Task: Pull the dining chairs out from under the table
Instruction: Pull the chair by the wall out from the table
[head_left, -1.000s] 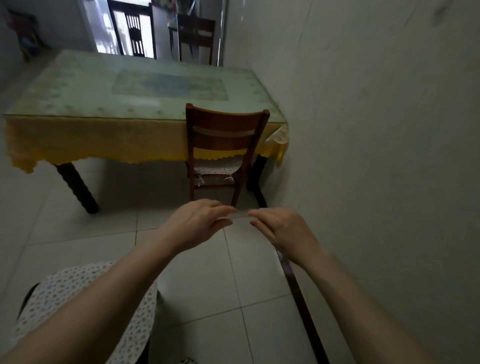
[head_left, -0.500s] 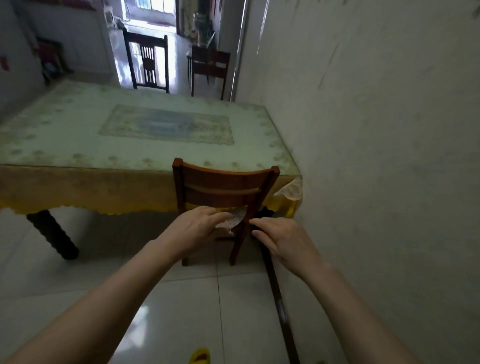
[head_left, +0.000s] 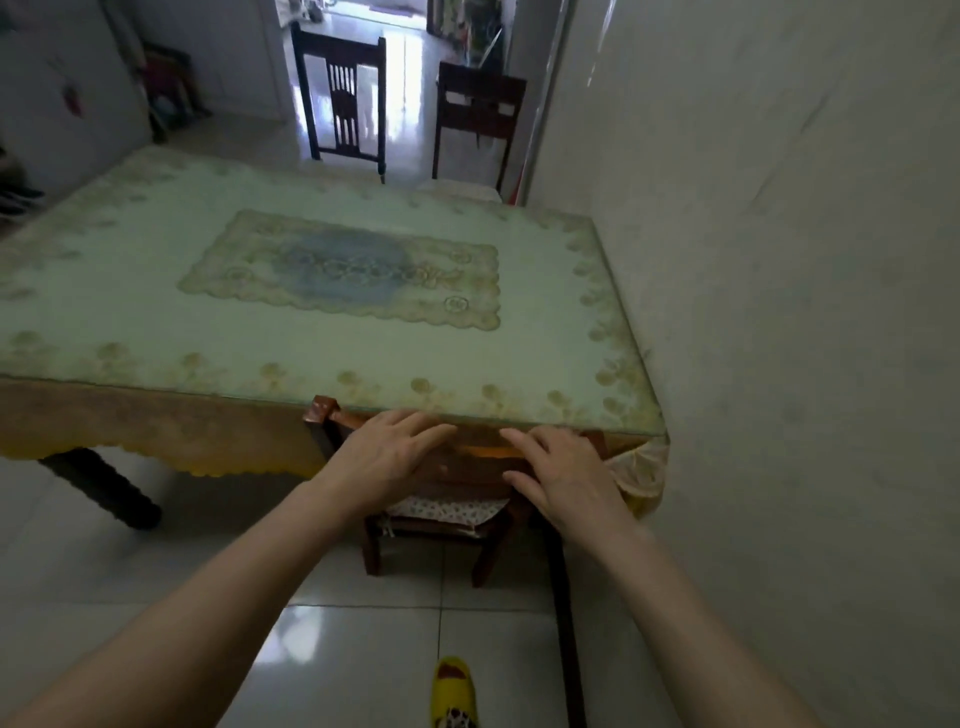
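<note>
A brown wooden dining chair (head_left: 320, 411) with a patterned seat cushion (head_left: 441, 512) stands tucked against the near edge of the table (head_left: 156, 291), close to the right-hand wall. The table carries a pale green patterned cover over a yellow cloth. My left hand (head_left: 387, 460) lies over the left part of the chair's top rail, fingers spread and not curled round it. My right hand (head_left: 561, 475) lies over the right part in the same way. Both hands hide most of the backrest.
A wall (head_left: 779, 312) runs along the right, with a dark strip (head_left: 563, 597) at its foot. Two dark chairs (head_left: 340, 98) (head_left: 478, 119) stand beyond the table's far end. A turned table leg (head_left: 98, 486) is at the left. A yellow slipper (head_left: 454, 691) shows on the tiled floor.
I have come up to the table, and the chair is now right below me. Both hands moved forward from mid-air onto the chair's top rail.
</note>
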